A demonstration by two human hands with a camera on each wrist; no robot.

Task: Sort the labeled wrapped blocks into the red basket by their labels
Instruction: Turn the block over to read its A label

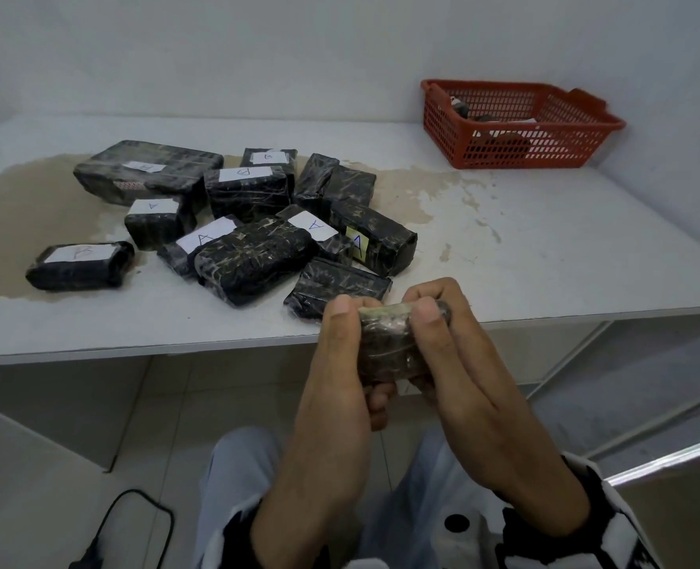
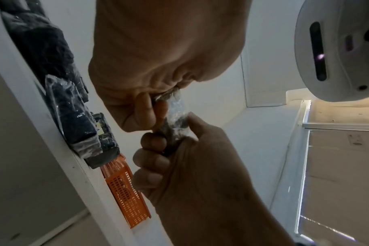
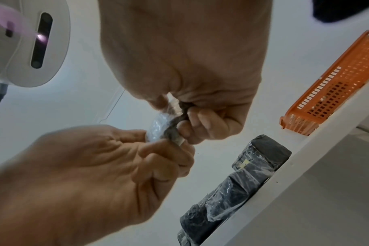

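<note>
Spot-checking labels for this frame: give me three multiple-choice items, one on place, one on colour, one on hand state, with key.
1. Where is the red plastic mesh basket?
A. table's far right corner
B. floor
C. lap

2. What colour is the label on the black wrapped block nearest the basket?
A. yellow
B. blue
C. green

3. What holds the small dark plastic-wrapped block?
A. left hand only
B. both, with right hand
C. neither

Key: A, it sits by the wall corner; A, a yellow tag marked A; B, both thumbs pinch its top.

Small wrapped block (image 1: 385, 342) held off table; red basket (image 1: 516, 125) far right.
</note>
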